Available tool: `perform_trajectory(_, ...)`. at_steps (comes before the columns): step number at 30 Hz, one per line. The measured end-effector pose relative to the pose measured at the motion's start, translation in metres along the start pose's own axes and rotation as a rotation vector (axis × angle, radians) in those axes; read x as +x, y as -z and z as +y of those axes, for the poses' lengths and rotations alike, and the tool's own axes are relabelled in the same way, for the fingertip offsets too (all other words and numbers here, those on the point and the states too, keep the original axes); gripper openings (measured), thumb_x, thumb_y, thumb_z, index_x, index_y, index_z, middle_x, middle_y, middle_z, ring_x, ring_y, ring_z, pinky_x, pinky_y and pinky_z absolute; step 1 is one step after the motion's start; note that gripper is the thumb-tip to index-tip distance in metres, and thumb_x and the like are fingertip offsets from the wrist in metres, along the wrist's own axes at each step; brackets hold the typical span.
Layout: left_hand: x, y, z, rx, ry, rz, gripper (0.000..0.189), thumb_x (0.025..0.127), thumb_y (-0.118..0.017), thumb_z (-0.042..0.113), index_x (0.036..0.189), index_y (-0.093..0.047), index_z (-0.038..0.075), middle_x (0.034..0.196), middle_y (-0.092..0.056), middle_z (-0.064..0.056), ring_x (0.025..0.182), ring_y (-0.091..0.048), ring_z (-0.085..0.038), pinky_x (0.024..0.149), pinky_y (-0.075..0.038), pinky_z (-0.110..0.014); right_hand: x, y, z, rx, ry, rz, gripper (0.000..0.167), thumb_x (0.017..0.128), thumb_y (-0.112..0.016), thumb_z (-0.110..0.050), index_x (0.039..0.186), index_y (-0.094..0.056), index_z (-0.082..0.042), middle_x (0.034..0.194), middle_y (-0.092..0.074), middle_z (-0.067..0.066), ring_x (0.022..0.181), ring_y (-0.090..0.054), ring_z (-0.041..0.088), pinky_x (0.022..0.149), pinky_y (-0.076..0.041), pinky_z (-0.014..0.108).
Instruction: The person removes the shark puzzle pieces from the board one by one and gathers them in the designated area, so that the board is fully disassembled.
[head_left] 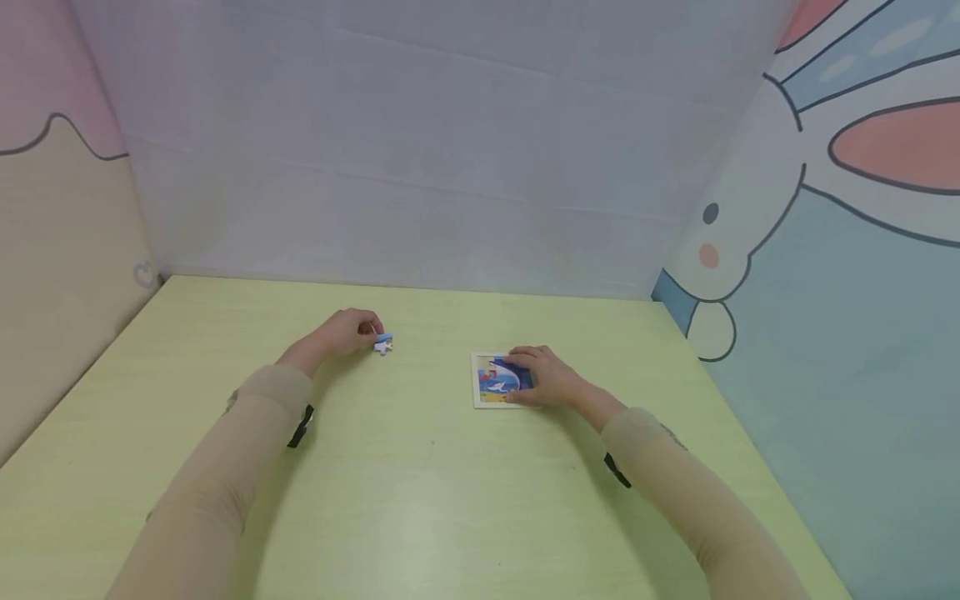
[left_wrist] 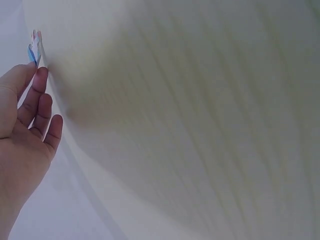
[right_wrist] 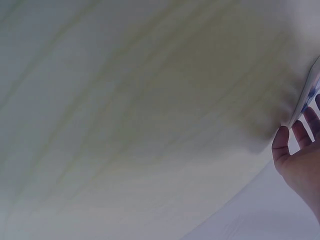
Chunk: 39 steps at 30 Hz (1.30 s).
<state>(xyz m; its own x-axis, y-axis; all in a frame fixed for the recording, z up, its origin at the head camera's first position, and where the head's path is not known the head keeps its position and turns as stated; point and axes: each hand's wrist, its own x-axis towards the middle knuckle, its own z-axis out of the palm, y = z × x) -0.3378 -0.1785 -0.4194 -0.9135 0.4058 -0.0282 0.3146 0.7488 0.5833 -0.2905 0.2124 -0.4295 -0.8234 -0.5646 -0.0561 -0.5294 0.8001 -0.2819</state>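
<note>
**Left hand [head_left: 347,332] pinches a puzzle piece [head_left: 383,344]; right hand [head_left: 553,380] grips a framed picture [head_left: 491,382]**

Head view: two arms in beige sleeves [head_left: 202,492] reach over a pale yellow-green table [head_left: 420,500]. The left hand is nearly closed at the fingertips, and the small blue-and-white piece juts out beyond them on the right. Well apart to the right lies the white-edged picture (a sea scene, mostly blue). The right hand comes over its right end, partly spread, fingers toward the far edge and thumb toward the near edge, hiding that end.

Left wrist view: the piece stands out past the tips of thumb and forefinger; the other fingers are loosely bent and apart. Whether the piece touches the table, I cannot tell.

Right wrist view: the picture, cut off at the right, shows edge-on just above the hand. The thumb meets its edge; the bent fingers lie beside it.
</note>
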Motion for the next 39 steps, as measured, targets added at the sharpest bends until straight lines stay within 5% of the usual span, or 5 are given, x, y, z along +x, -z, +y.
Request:
perform_trajectory(7,-0.003,0.002,-0.002,0.046,-0.022,0.025,0.011,0.09,-0.058,0.005,0.099,-0.064,0.003,0.087,-0.062,-0.009,0.081,-0.052,-0.021,0.075,-0.043,-0.035,-0.006,-0.003,-0.002,-0.064,-0.059,0.056,0.074,0.078,-0.069,-0.055,0.138,-0.046,-0.018,0.148,-0.037,0.009,0.133,-0.032,0.035,0.099,-0.033,0.06)
perform_trajectory(17,0.005,0.006,-0.001,0.028,-0.042,0.047,0.014,0.089,-0.061,0.006,0.103,-0.064,0.003,0.09,-0.062,-0.009,0.085,-0.054,-0.023,0.078,-0.044,-0.038,-0.008,-0.006,0.001,-0.113,-0.141,0.083,0.082,0.075,-0.065,-0.064,0.139,-0.044,-0.018,0.146,-0.04,0.007,0.133,-0.034,0.032,0.098,-0.033,0.058)
perform_trajectory(27,0.008,0.001,0.036,0.079,-0.07,0.086,0.012,0.09,-0.063,0.017,0.097,-0.067,0.009,0.094,-0.067,-0.005,0.101,-0.056,-0.031,0.093,-0.039,-0.051,-0.009,-0.008,0.003,-0.082,-0.154,0.097,0.083,0.074,-0.067,-0.063,0.137,-0.045,-0.015,0.145,-0.042,0.007,0.132,-0.037,0.032,0.098,-0.033,0.057)
perform_trajectory(39,0.022,-0.032,0.086,0.13,-0.086,0.16,0.021,0.086,-0.067,0.026,0.102,-0.07,0.012,0.108,-0.066,-0.008,0.11,-0.048,-0.035,0.092,-0.034,-0.056,-0.01,-0.01,0.003,-0.067,-0.159,0.104,0.083,0.075,-0.066,-0.063,0.138,-0.045,-0.013,0.146,-0.041,0.007,0.133,-0.035,0.031,0.099,-0.031,0.058)
